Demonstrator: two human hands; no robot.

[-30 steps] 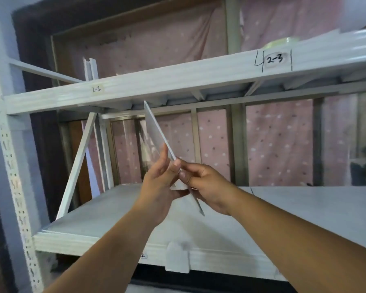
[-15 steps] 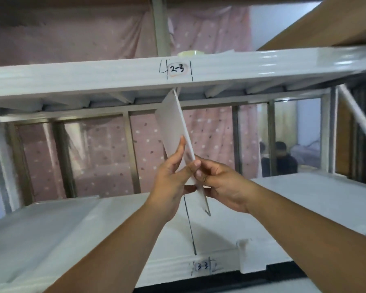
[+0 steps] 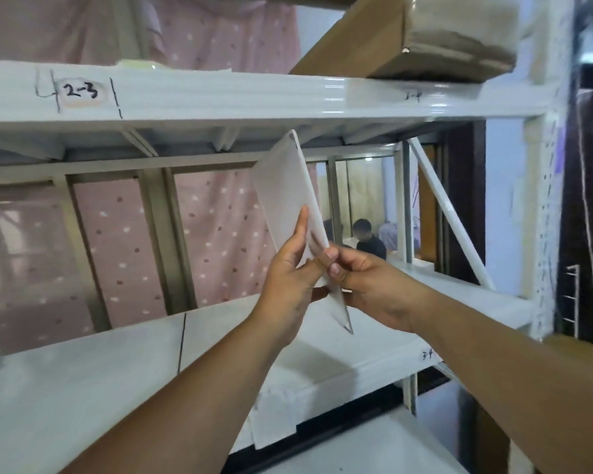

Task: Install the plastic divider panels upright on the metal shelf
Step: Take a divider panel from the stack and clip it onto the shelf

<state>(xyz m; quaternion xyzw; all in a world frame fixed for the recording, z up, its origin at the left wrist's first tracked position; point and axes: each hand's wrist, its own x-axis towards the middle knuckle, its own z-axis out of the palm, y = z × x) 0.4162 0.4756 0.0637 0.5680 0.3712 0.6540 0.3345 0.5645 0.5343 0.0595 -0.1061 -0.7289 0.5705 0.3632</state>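
White metal shelving (image 3: pixel 220 104) is filling the view, with a pink dotted curtain (image 3: pixel 124 241) hanging behind it. On the upper beam a handwritten label (image 3: pixel 79 92) is reading "2-3", and a cardboard box (image 3: pixel 408 35) is sitting on the tier above, toward the right. A diagonal brace (image 3: pixel 449 217) is running down the right end of the rack, just inside the perforated upright (image 3: pixel 545 200). Through the gap at the back a seated person (image 3: pixel 368 239) is showing, small and far off.

Both hands are holding one divider panel (image 3: pixel 288 200) in the air between the two shelf levels. The panel is tilting, its top corner reaching up close to the underside of the upper beam and its bottom corner pointing down above the lower shelf board (image 3: pixel 83 388) without touching it. The left hand (image 3: pixel 288 278) is gripping the panel's left face, fingers stretched flat along it and thumb pressing near the edge. The right hand (image 3: pixel 367 285) is pinching the panel's near edge from the right, thumb and fingertips closing on it just beside the left thumb.

A dark seam line (image 3: pixel 182 340) is crossing the lower board left of the hands. A white tab (image 3: pixel 274 419) is hanging off the board's front lip below the left forearm.
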